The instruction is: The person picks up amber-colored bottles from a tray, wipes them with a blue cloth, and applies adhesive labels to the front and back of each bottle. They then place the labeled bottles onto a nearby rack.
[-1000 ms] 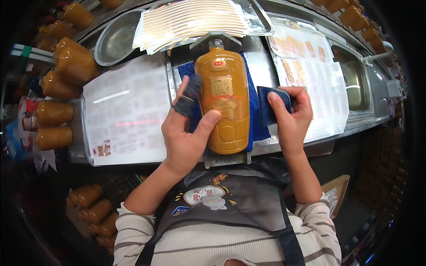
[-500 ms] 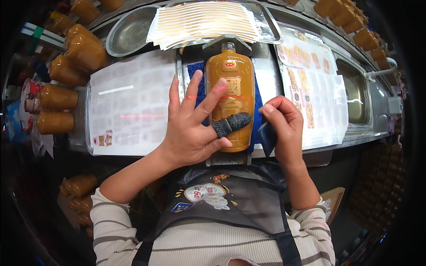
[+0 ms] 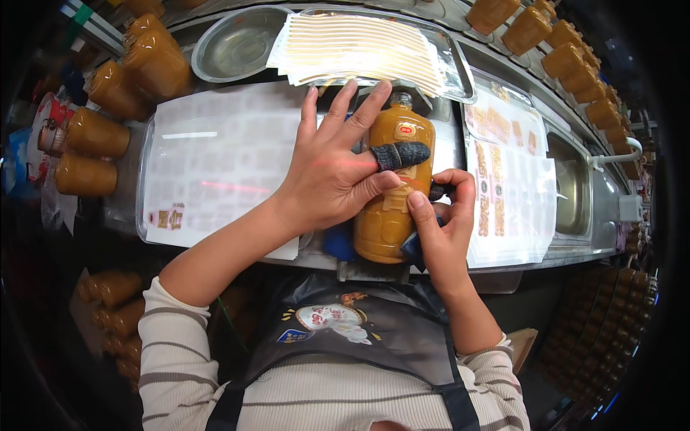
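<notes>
An amber-brown glass bottle [image 3: 382,233] with gold raised lettering and a small red emblem lies on a metal stand [image 3: 372,271], its clear neck pointing away. Across its left side reaches my left hand [image 3: 325,161], open, three fingers spread flat and its thumb tip on the bottle's front. A dark knitted finger sleeve [image 3: 401,154] covers the index finger, which lies over the bottle. My right hand [image 3: 445,233] is closed at the bottle's right edge, thumb on the front. A dark blue flat piece [image 3: 412,251] sticks out from its lower fingers; another dark bit shows by its fingertips.
White backing sheets [image 3: 223,136] with a few gold characters lie in a tray at left; sheets of gold stickers [image 3: 514,205] lie at right. Behind are a steel bowl [image 3: 241,47] and striped strips [image 3: 359,50]. More brown bottles [image 3: 90,174] stand around; a sink [image 3: 571,187] is far right.
My right hand has come in from beside the bottle to touch its right edge. My left hand has moved up along the bottle. The bottle is slightly tilted now, and the view has shifted.
</notes>
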Tool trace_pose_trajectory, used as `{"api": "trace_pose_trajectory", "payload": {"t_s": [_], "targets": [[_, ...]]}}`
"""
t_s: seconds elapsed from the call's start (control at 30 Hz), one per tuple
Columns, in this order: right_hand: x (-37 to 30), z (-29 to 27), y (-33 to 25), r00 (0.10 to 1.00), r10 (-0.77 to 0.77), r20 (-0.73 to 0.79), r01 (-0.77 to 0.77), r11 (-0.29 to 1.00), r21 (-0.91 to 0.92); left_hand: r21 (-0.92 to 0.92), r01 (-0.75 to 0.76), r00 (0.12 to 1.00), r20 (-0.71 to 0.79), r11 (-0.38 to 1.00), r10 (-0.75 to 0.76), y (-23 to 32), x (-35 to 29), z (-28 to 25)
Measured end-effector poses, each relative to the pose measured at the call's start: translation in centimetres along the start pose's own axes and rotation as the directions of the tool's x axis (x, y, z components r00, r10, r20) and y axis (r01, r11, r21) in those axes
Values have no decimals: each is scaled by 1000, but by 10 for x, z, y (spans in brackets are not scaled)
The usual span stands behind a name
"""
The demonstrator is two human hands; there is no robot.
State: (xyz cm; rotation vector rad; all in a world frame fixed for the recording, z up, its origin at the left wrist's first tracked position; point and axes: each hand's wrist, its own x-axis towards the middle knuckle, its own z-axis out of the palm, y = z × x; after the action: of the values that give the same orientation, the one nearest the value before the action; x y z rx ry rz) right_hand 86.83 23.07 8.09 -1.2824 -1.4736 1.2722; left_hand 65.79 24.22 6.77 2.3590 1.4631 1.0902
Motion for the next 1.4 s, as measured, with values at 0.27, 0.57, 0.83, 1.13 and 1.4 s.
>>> {"api": "trace_pose_trajectory", "payload": {"t_s": [0.27,0.57,0.83,1.13,1.4], "targets": [[-1,3,0,1000,-10,-5,10,1000,26,-70,94,995,-13,993,-95,-10,-23,-4],[-1,7,-2,1000,-17,-13,18,999,35,-79,19,1000,-9,997,-20,-22,8,0],[1,4,1,999,-40,-4,40,999,16,-101,-32,999,-41,994,28,-15,12,0],[2,5,8,999,-43,-16,43,998,35,0,-126,986,113,992,125,2,-1,-9],[1,7,4,998,-68,-15,68,997,32,-196,15,999,-26,980,-21,-27,8,8]]}}
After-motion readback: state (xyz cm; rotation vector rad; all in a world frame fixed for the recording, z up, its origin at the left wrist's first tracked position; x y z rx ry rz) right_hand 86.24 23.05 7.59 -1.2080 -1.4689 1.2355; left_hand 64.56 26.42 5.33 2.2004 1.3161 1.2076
